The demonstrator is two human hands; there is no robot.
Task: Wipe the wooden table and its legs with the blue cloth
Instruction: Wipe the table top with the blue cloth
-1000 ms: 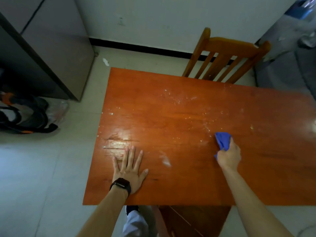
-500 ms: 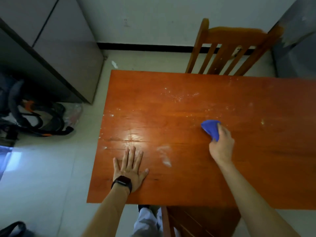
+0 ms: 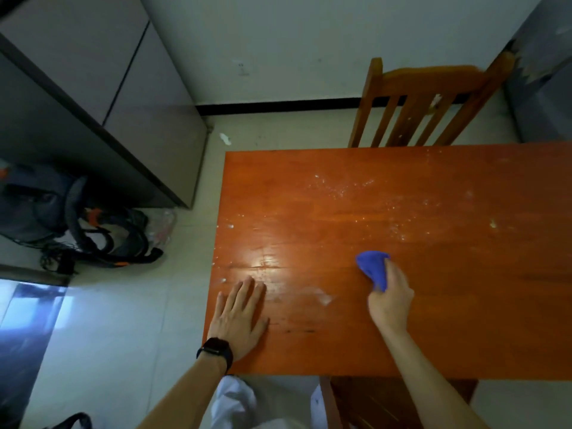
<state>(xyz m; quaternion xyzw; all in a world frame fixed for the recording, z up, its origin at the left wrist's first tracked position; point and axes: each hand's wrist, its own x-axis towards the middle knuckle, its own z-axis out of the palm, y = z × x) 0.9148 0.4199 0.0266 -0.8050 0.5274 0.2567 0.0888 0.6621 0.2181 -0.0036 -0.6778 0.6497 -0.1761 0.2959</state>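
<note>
Grey cabinet (image 3: 93,103) far left, with a dark strapped bag (image 3: 93,233) on the floor beside it. Left hand (image 3: 240,317), black watch (image 3: 216,351) at the wrist, lay flat on the wooden table (image 3: 479,320) near its left edge, fingers straight and close together. White crumbs (image 3: 340,187) were scattered mid-table. Right hand (image 3: 390,300) curled round the bunched blue cloth (image 3: 373,267), pressing it on the tabletop. Wooden chair (image 3: 418,97) stood behind the far edge.

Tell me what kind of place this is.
Probably a home dining corner: a wooden table, a slatted wooden chair at it, and a backpack on the tiled floor by a grey cabinet.
</note>
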